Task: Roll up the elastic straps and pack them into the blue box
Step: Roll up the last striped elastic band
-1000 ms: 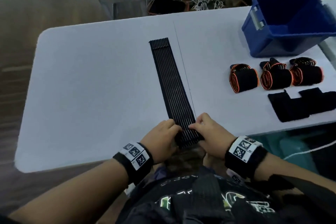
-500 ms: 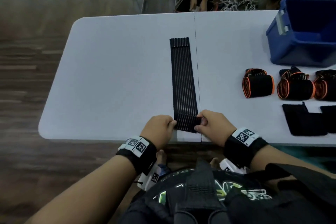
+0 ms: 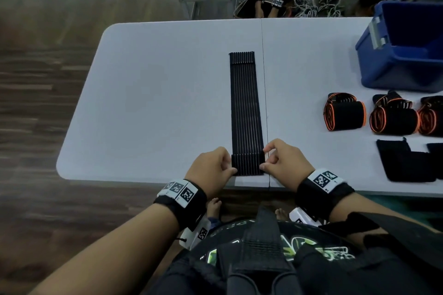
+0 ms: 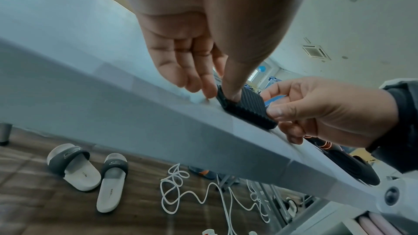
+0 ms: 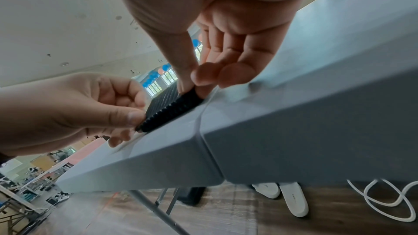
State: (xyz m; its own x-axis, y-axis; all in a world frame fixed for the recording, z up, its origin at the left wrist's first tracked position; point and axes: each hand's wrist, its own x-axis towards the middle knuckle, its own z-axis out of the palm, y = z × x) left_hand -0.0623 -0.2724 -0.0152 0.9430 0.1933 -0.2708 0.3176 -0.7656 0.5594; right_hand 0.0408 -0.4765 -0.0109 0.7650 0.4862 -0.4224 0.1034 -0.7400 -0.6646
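A long black ribbed elastic strap (image 3: 244,108) lies flat down the middle of the white table (image 3: 155,103), its near end folded over into a short flap (image 3: 248,164) at the table's front edge. My left hand (image 3: 215,167) pinches the flap's left side (image 4: 222,96) and my right hand (image 3: 282,163) pinches its right side (image 5: 192,94). The blue box (image 3: 402,55) stands at the far right, open on top. Three rolled black straps with orange edges (image 3: 345,115) lie in a row in front of it.
Two flat black pieces (image 3: 405,163) lie near the right front edge. People with wrist bands reach down beyond the far edge (image 3: 266,0). Under the table lie white slippers (image 4: 90,172) and a coiled white cord (image 4: 181,190).
The near end of the strap, which hung at the table edge, has been folded up onto the strap. Both hands have shifted forward onto the table with it.
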